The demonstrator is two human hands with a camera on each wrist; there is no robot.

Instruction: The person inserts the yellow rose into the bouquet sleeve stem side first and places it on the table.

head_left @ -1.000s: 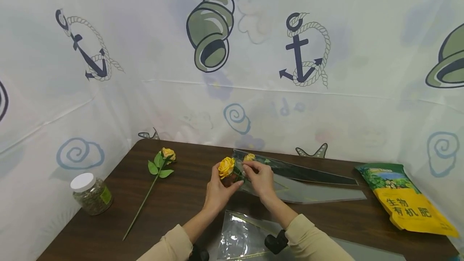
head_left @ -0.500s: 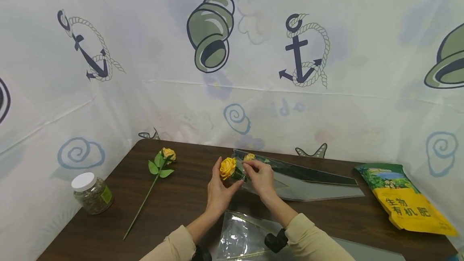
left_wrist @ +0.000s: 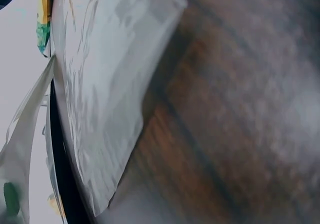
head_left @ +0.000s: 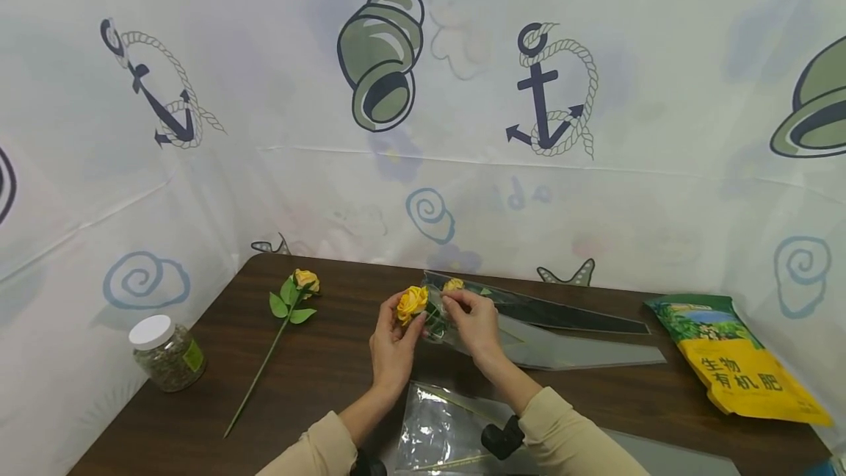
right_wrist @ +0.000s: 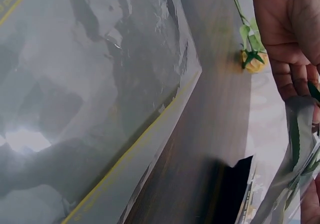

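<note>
From the head, one view faced forward and down across the table to the printed cloth, farthest back. The left wrist's, sideways and close above the table, shared the yellow-green bag with it; the right wrist's, also close and turned, shared the loose rose and held sleeve.

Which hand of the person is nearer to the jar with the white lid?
Left. In the head view, the left hand is to the right of the jar, holding a yellow rose; the right hand is farther right, pinching clear wrap.
</note>
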